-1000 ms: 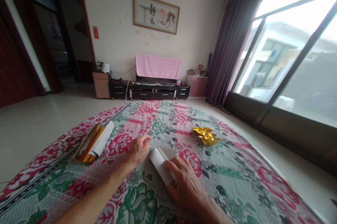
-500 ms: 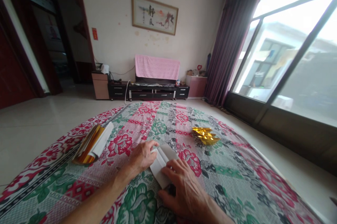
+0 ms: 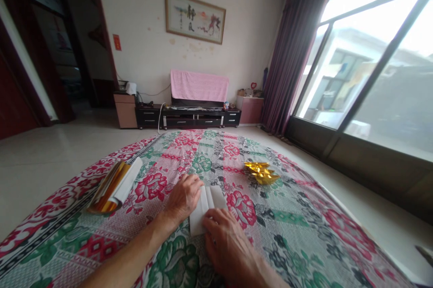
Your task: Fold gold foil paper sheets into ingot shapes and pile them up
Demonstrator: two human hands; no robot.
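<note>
A white sheet of paper with folded creases (image 3: pixel 198 224) lies on the flowered cloth in front of me. My left hand (image 3: pixel 185 195) is at its upper left edge, fingers curled and pressed together on the paper. My right hand (image 3: pixel 225 238) rests on its lower right part, fingers bent and close together, covering that corner. Shiny gold folded paper pieces (image 3: pixel 262 173) stand to the right, beyond my right hand. A rolled stack of gold and white sheets (image 3: pixel 115 189) lies at the left.
The flowered cloth (image 3: pixel 287 243) covers a round table. Beyond it are a low black cabinet (image 3: pixel 184 121) with a pink towel (image 3: pixel 199 85) above it, a purple curtain (image 3: pixel 284 53) and a large window at the right.
The paper has turned to lie straighter. My right hand has shifted slightly left, and my left hand has moved a little up along the paper's edge. The view has shifted slightly.
</note>
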